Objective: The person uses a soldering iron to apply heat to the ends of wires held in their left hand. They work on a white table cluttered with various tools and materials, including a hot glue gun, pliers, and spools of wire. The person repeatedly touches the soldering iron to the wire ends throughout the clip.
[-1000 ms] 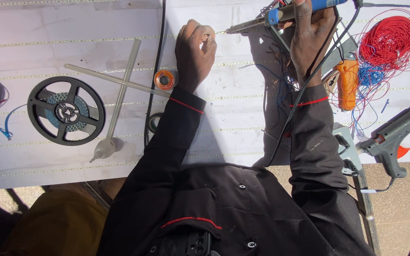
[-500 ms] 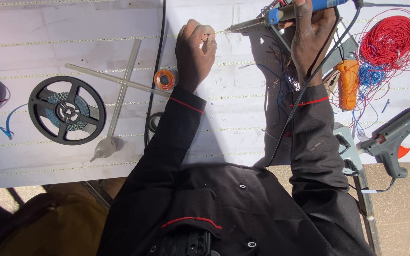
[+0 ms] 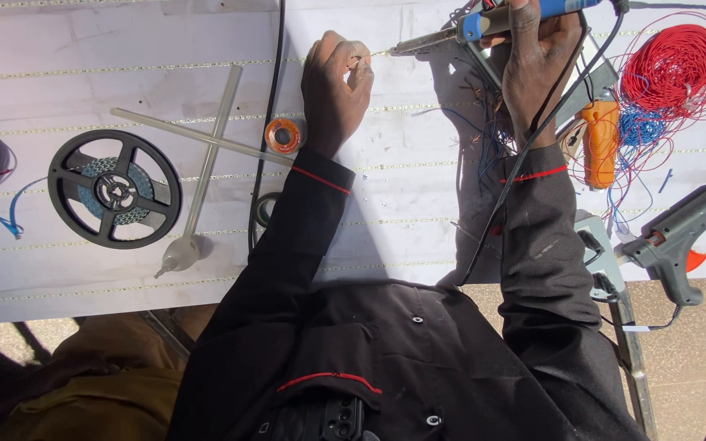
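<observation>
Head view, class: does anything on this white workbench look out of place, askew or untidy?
Yes. By the right hand, holding the soldering iron, the red wire has sprung into loose loops that tangle with blue wire. Two clear glue sticks lie crossed. The glue gun overhangs the table edge.

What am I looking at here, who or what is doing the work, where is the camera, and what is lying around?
No machine here: a person in a dark jacket works with two bare hands, filmed by a camera on their head looking straight down. The right hand grips a blue-handled soldering iron whose metal tip points left. The left hand pinches something too thin to make out, close to that tip. Both rest on a white table crossed by thin dotted strips. Lying about: a black plastic reel, two crossed clear glue sticks, a small orange solder spool, a red wire coil, an orange-handled tool and a grey glue gun.
</observation>
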